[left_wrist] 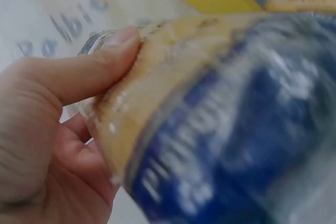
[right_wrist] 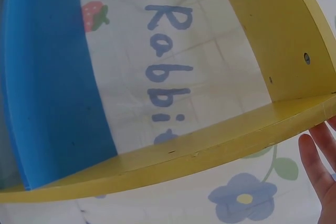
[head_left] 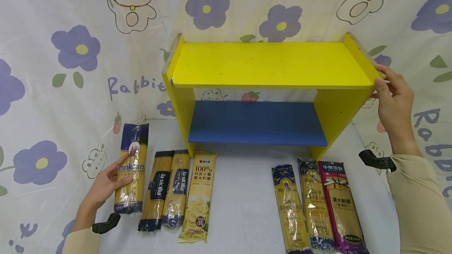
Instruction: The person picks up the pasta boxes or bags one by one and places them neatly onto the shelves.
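Note:
At the left, my left hand (head_left: 103, 186) holds a clear-and-blue pack of spaghetti (head_left: 130, 191) lettered "ankara". Its thumb lies across the wrapper in the left wrist view, where the blue end of the pack (left_wrist: 226, 145) faces the camera, blurred. A yellow shelf unit (head_left: 257, 64) with a blue lower board (head_left: 257, 122) stands in the middle. My right hand (head_left: 397, 97) touches the upper right corner of the unit, thumb by the front edge. In the right wrist view its fingers (right_wrist: 315, 163) look fairly straight against the yellow side panel (right_wrist: 210, 163).
Beside the held pack lie two "lasicilia" spaghetti packs (head_left: 155, 203) (head_left: 173, 203) and a cream pasta pack (head_left: 199, 191). Two blue-topped pasta packs (head_left: 291, 211) (head_left: 316, 203) and a pink-edged one (head_left: 344, 207) lie at the right. A printed cloth (head_left: 134, 62) hangs behind.

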`<state>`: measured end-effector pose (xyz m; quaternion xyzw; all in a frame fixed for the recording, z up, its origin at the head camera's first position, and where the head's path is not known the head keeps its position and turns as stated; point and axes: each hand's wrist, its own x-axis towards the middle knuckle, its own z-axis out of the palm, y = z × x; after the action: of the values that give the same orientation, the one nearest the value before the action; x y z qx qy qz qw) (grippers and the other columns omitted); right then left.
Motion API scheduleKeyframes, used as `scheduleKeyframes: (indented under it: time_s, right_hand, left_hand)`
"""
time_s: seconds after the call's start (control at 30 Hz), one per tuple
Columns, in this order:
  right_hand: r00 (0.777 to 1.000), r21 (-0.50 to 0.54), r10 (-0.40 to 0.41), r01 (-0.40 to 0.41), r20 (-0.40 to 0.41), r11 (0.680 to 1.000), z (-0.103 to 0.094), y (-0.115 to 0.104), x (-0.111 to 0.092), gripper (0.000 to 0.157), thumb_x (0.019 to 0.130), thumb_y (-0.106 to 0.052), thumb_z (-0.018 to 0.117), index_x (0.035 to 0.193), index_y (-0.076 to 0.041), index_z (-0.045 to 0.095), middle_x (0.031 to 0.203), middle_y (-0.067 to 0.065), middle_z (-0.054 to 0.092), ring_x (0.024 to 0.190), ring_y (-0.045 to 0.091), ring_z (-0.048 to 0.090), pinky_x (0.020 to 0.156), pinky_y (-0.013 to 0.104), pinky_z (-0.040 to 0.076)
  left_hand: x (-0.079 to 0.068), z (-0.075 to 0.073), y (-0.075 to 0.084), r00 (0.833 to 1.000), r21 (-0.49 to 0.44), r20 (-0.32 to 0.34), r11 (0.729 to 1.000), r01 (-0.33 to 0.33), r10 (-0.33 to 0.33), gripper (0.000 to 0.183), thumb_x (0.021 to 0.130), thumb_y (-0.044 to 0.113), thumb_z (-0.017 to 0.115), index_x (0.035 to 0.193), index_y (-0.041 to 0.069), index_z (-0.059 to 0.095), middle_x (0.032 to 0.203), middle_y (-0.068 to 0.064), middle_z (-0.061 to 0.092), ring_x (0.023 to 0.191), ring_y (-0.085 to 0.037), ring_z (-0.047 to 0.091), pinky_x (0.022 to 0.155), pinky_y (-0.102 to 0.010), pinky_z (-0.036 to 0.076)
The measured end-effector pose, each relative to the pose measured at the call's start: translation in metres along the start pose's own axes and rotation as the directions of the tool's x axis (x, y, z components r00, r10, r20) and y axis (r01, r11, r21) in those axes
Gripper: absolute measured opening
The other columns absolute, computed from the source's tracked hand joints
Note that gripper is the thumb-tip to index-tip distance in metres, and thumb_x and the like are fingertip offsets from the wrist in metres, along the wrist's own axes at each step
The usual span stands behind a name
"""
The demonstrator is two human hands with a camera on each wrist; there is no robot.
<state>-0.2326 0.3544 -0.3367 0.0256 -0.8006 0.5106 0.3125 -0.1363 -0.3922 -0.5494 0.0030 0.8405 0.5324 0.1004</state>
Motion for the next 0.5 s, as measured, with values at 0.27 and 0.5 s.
scheduleKeyframes:
  time_s: [0.27, 0.5]
  right_hand:
    - [1.000, -0.012, -0.004, 0.003, -0.004, 1.000, 0.000, 0.002, 0.001, 0.037, 0.101, -0.017, 0.054, 0.137, -0.019, 0.060, 0.107, -0.018, 0.057, 0.094, -0.001, 0.059, 0.077, 0.005, 0.050]
    - [1.000, -0.010, -0.003, 0.003, -0.004, 1.000, 0.000, 0.001, 0.001, 0.037, 0.101, -0.018, 0.054, 0.137, -0.019, 0.061, 0.109, -0.018, 0.057, 0.094, -0.001, 0.059, 0.077, 0.005, 0.050]
  left_hand:
    - [0.002, -0.001, 0.069, 0.991, -0.022, -0.084, 0.994, -0.103, 0.101, 0.075, 0.093, 0.019, 0.070, 0.157, 0.025, 0.030, 0.127, 0.006, 0.057, 0.100, -0.001, 0.064, 0.077, -0.024, 0.058]
    - [-0.006, -0.005, 0.119, 0.971, -0.213, -0.136, 0.952, -0.220, 0.194, 0.069, 0.092, 0.001, 0.067, 0.153, 0.015, 0.039, 0.124, 0.015, 0.062, 0.102, -0.002, 0.067, 0.077, -0.019, 0.058]
